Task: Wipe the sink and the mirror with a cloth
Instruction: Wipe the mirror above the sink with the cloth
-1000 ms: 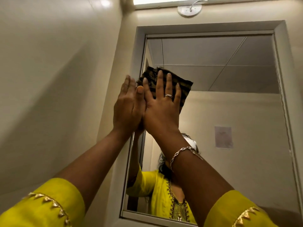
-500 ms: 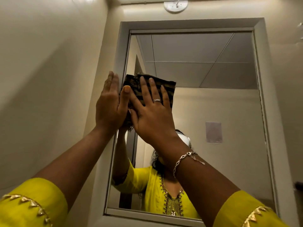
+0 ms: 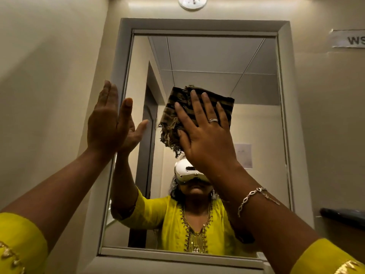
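Far left is plain beige wall [image 3: 49, 76], with a yellow sleeve with gold trim [image 3: 19, 240] low in the corner. The left hand [image 3: 104, 123] is up flat, its fingers straight and together with nothing in them. It overlaps the left side of the grey-framed rectangular wall mirror [image 3: 126, 62]. Its reflection meets it at the thumb side, so it looks like it's on the glass, but I can't tell how hard it leans.

In the upper middle of the glass, the dark brown striped cloth with frayed fringe [image 3: 179, 95] lies flat on the mirror, pinned by the right hand [image 3: 207, 143]. The fingers [image 3: 197, 107] are spread and straight, pressing the cloth rather than curling round it. There's a silver ring [image 3: 213, 120] on one finger and a silver chain bracelet [image 3: 250, 196] at the wrist. That hand and forearm block the cloth's lower right part and a good chunk of the reflection, where a person in a yellow top and white headset [image 3: 183, 171] shows.

Above the frame is a round white fixture [image 3: 192, 3]. Right of the mirror, a paper label reading "WS" [image 3: 349, 39] is cut off by the picture edge. Lower down is a dark ledge-like thing [image 3: 343, 214] I can't make out.
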Action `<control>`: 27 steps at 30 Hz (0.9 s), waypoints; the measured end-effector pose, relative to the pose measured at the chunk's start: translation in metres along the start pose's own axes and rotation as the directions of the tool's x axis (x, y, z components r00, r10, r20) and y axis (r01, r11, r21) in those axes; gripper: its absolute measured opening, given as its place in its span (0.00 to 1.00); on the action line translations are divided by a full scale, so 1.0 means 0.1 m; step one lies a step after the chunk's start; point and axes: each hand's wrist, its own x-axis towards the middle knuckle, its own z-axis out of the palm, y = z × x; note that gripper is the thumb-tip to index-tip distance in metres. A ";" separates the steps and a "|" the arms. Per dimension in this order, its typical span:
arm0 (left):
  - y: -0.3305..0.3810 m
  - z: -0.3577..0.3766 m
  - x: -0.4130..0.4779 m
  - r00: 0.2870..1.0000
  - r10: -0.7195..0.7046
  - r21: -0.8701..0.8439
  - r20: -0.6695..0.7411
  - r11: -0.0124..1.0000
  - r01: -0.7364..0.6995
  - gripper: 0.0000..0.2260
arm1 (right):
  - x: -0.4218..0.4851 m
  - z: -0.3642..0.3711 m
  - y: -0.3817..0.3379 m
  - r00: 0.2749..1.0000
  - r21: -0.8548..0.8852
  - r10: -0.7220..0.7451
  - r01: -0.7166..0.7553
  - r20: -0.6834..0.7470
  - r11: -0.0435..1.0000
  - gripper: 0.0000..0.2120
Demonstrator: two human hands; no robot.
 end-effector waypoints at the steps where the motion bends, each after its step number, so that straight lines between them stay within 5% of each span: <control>1: 0.00 0.00 0.00 1.000 -0.006 0.006 -0.004 1.000 0.006 0.37 | -0.01 -0.01 0.05 1.000 -0.009 -0.001 0.001 0.003 1.000 0.25; 27: -0.05 0.05 0.01 0.998 0.040 0.064 -0.056 0.997 -0.036 0.27 | -0.30 -0.35 1.04 0.991 -0.099 0.117 -0.111 0.063 0.989 0.26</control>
